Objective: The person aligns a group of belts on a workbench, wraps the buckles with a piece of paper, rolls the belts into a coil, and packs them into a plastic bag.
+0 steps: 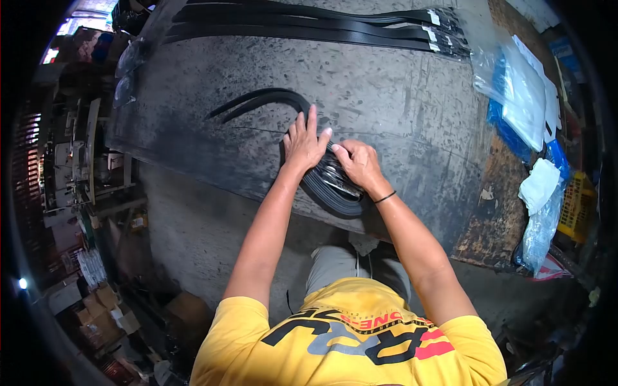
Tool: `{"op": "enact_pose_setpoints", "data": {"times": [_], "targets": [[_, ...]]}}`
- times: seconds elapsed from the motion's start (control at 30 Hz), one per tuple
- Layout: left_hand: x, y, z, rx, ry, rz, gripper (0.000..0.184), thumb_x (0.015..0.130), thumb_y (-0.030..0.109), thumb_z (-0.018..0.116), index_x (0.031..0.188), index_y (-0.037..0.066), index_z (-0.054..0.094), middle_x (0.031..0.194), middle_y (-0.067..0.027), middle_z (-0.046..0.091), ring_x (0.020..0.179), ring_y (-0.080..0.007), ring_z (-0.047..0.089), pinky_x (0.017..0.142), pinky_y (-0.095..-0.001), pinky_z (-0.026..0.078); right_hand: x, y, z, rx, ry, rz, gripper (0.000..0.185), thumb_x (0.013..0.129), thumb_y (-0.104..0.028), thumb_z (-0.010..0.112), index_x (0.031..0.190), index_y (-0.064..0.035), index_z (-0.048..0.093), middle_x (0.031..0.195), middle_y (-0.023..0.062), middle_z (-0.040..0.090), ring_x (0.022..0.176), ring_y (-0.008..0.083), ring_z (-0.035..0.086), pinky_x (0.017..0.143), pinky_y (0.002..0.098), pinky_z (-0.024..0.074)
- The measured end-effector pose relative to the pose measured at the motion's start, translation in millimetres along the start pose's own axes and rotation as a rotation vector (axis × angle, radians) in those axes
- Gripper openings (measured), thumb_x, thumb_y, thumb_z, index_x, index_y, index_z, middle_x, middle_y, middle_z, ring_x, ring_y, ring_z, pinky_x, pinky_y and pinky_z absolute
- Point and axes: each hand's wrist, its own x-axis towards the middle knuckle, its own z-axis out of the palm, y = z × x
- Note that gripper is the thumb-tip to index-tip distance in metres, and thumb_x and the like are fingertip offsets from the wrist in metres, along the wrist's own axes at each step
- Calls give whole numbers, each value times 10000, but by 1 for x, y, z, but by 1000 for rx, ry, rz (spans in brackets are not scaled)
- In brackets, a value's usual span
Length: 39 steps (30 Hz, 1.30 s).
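A loose coil of black belts (331, 201) lies near the front edge of the dark worktable, with its free ends (261, 96) curving out to the far left. My left hand (305, 143) presses on the coil's left side, fingers stretched out and apart. On the other side, my right hand (359, 164) is closed with curled fingers on the inner part of the coil, beside shiny pieces that I cannot make out clearly. More black belts (309, 29) lie stretched side by side across the far end, with small white tags near their right ends.
Clear plastic bags (521, 96) and blue wrapping (505, 132) lie along the worktable's (412, 96) right side. Beyond them stands a yellow crate (577, 206). Cardboard boxes (106, 315) and machinery (84, 167) crowd the left, off the table.
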Motion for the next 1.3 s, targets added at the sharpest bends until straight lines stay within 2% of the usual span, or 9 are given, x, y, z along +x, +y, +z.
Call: {"op": "enact_pose_setpoints", "data": {"times": [0.23, 0.33, 0.43, 0.5, 0.63, 0.73, 0.97, 1.13, 1.3], "targets": [[0, -8, -12, -236, -29, 372, 549, 873, 311, 535, 1379, 162, 385, 1181, -78, 575, 1112, -262, 504, 916, -426, 366, 1, 11, 4, 116, 151, -133, 179, 828, -191, 599, 783, -19, 618, 798, 164, 601, 780, 363, 571, 707, 434, 452], [0, -8, -8, -250, -9, 365, 427, 894, 317, 512, 1293, 168, 493, 1176, -63, 581, 1138, -250, 496, 919, -397, 370, 24, 7, -13, -276, 278, -450, 194, 765, -131, 651, 954, -88, 642, 1110, 107, 560, 1057, 319, 494, 886, 427, 398], [0, -6, -8, -253, 25, 366, 324, 891, 306, 523, 1188, 187, 575, 1161, -37, 592, 1115, -241, 509, 893, -401, 396, 62, 11, -38, -720, 232, -553, 306, 822, -315, 625, 1066, -131, 635, 1370, 115, 408, 1276, 367, 317, 996, 556, 276], [-1, -6, -6, -248, 43, 351, 299, 885, 305, 528, 1159, 198, 580, 1116, 1, 601, 1072, -227, 514, 868, -397, 389, 69, 19, -56, -871, 165, -568, 331, 853, -415, 567, 993, -128, 653, 1249, 111, 507, 1213, 333, 393, 990, 551, 278], [-1, -5, -2, -262, 60, 324, 251, 887, 306, 530, 1089, 202, 635, 1094, 13, 619, 1055, -212, 528, 859, -381, 399, 39, 24, -71, -975, -53, -514, 302, 869, -428, 531, 894, -159, 667, 798, 20, 595, 892, 210, 558, 871, 511, 358], [-1, -6, -2, -272, 53, 324, 235, 892, 308, 524, 1070, 208, 642, 1081, 26, 623, 1060, -200, 527, 864, -367, 394, -12, 27, -63, -870, -11, -370, 202, 870, -302, 564, 973, -148, 644, 796, 19, 607, 796, 208, 585, 850, 487, 363], [-3, -7, 3, -328, 70, 321, 230, 898, 302, 514, 1067, 217, 644, 1086, 26, 605, 1061, -191, 499, 878, -365, 360, -74, 10, -41, -719, -14, 63, 545, 795, -223, 543, 1299, -38, 447, 1085, 159, 545, 1011, 334, 532, 990, 579, 274], [-4, -5, 2, -311, 78, 315, 229, 901, 295, 513, 1073, 216, 642, 1090, 23, 610, 1063, -193, 508, 881, -373, 371, -83, -2, -34, -578, -168, 204, 960, 704, -360, 649, 1420, 35, 147, 1277, 275, 374, 1113, 437, 440, 917, 503, 422], [-4, -6, 1, -309, 72, 297, 227, 894, 288, 520, 1081, 231, 635, 1104, 22, 614, 1074, -196, 519, 885, -371, 383, -82, -20, -5, -609, -29, 387, 979, 692, -264, 680, 1431, 16, 102, 1298, 248, 343, 1103, 460, 432, 900, 490, 438]]}}
